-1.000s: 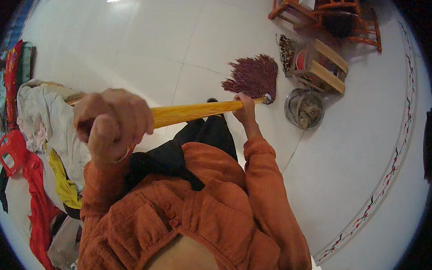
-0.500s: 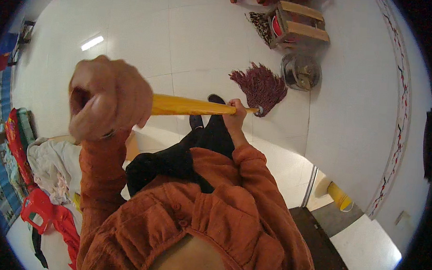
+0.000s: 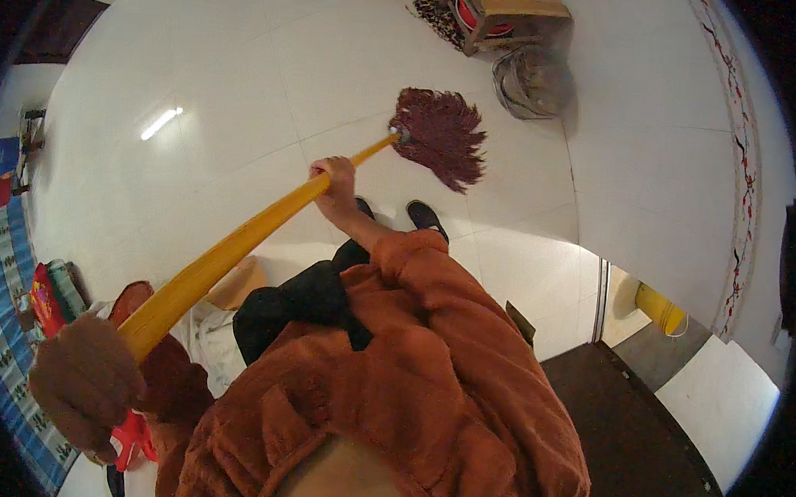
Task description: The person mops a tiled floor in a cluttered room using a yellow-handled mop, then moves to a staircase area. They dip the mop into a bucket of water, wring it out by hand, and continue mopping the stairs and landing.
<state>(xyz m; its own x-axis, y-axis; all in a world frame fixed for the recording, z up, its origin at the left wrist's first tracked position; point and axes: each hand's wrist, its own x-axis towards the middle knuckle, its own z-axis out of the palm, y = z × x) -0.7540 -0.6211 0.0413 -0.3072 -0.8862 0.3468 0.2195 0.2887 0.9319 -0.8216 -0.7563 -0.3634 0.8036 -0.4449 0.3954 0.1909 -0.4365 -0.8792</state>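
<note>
Both hands grip the long yellow mop handle (image 3: 238,246) — left hand (image 3: 85,386) at its top end, right hand (image 3: 332,185) lower — with the maroon string mop head (image 3: 443,135) resting on the white tiled floor (image 3: 245,91).

1. A loose rust-orange garment (image 3: 410,382) with long sleeves covers the torso and both arms.
2. Below the garment, dark trousers (image 3: 303,298).
3. Beyond the trousers, black shoes (image 3: 426,219).
4. Both hands bare.

Both hands (image 3: 334,185) grip a yellow-handled mop (image 3: 440,142) on white floor (image 3: 227,90).
</note>
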